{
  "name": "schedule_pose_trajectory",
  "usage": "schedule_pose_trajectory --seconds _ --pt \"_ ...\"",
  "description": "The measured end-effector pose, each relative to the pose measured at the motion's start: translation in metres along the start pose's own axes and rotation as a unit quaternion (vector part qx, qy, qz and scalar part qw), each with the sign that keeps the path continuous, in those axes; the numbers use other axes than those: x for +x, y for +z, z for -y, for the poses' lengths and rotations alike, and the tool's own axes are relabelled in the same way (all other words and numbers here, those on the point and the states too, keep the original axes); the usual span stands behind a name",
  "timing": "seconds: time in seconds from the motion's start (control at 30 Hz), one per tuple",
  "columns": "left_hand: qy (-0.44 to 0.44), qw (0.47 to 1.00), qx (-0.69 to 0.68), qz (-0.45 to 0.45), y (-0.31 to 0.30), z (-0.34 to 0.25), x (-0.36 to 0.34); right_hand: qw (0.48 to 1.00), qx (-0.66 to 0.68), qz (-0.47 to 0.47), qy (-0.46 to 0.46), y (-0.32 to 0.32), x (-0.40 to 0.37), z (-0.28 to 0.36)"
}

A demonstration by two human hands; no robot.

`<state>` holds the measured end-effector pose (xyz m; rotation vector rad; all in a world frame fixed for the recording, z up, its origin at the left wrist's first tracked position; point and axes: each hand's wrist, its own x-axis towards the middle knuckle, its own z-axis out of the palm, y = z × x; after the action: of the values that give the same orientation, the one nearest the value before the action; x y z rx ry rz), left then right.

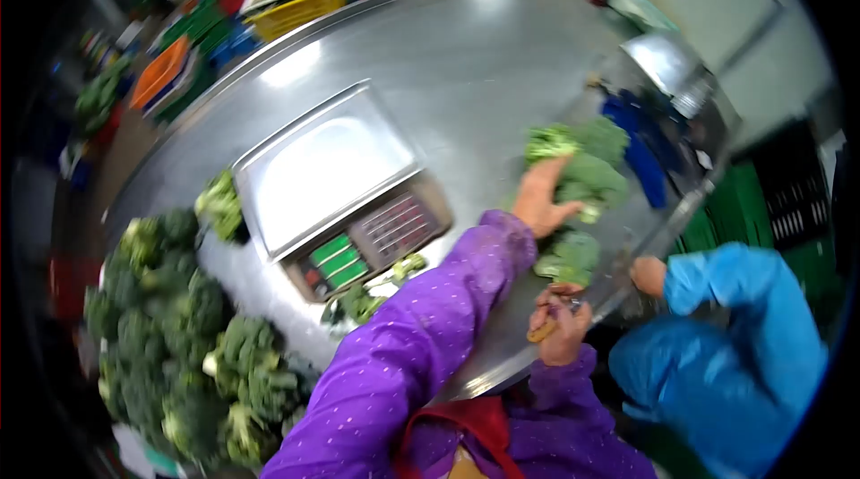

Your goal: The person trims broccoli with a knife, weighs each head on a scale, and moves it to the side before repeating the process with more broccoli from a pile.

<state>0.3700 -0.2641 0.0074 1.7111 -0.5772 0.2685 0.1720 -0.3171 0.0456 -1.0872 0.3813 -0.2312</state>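
Note:
My left hand [540, 199] reaches across the steel table, fingers and thumb spread against a group of broccoli heads [593, 179]. A paler cut piece [551, 141] lies just beyond its fingertips. Closer to me, another broccoli head [571, 257] rests between my two hands. My right hand [563, 334] is closed around a small knife with a tan handle [541, 332], near the table's front edge. Most of the blade cannot be made out.
A weighing scale [327, 170] stands mid-table, with broccoli bits [358, 303] by its keypad. Many broccoli heads [170, 336] are piled at left. Blue cloth [638, 143] and a metal container [663, 63] sit at right. Beside me is a person's blue sleeve [761, 286]; crates [300, 9] stand behind.

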Motion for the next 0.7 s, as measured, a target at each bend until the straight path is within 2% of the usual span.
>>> schedule_pose_trajectory --seconds 0.07,0.13,0.2,0.23,0.3,0.33,0.4,0.47,0.57,0.6,0.67,0.7 --pt "-0.063 0.997 0.013 0.050 -0.027 0.002 -0.026 1.000 -0.004 -0.006 0.011 -0.003 0.006 -0.004" --pt "-0.104 0.993 0.040 0.043 -0.087 -0.013 -0.065 0.999 0.007 0.013 0.028 0.000 0.007 -0.010" --pt "-0.146 0.982 0.116 -0.011 -0.157 -0.036 -0.123 0.998 0.001 0.063 0.030 0.001 0.009 -0.023" --pt "-0.132 0.974 0.177 -0.054 -0.191 -0.042 -0.160 0.994 0.003 0.103 0.043 0.010 0.005 -0.026" --pt "-0.157 0.926 0.315 -0.140 -0.260 -0.076 -0.232 0.984 0.002 0.163 0.073 0.030 -0.004 -0.038" --pt "-0.231 0.915 0.270 -0.189 -0.291 -0.113 -0.253 0.979 0.000 0.182 0.092 0.043 -0.010 -0.038" --pt "-0.277 0.789 0.501 -0.220 -0.335 -0.151 -0.317 0.966 -0.047 0.204 0.150 0.067 -0.022 -0.053" --pt "-0.379 0.706 0.563 -0.201 -0.353 -0.175 -0.357 0.950 -0.095 0.229 0.189 0.091 -0.040 -0.065" --pt "-0.493 0.694 0.524 -0.039 -0.349 -0.184 -0.395 0.908 -0.187 0.321 0.193 0.126 -0.067 -0.081" --pt "-0.470 0.694 0.546 -0.003 -0.340 -0.189 -0.400 0.899 -0.200 0.357 0.157 0.122 -0.072 -0.100" --pt "-0.398 0.732 0.550 0.061 -0.337 -0.193 -0.408 0.885 -0.256 0.352 0.167 0.134 -0.093 -0.100" --pt "-0.387 0.727 0.564 0.053 -0.338 -0.188 -0.407 0.873 -0.281 0.363 0.166 0.136 -0.097 -0.103"
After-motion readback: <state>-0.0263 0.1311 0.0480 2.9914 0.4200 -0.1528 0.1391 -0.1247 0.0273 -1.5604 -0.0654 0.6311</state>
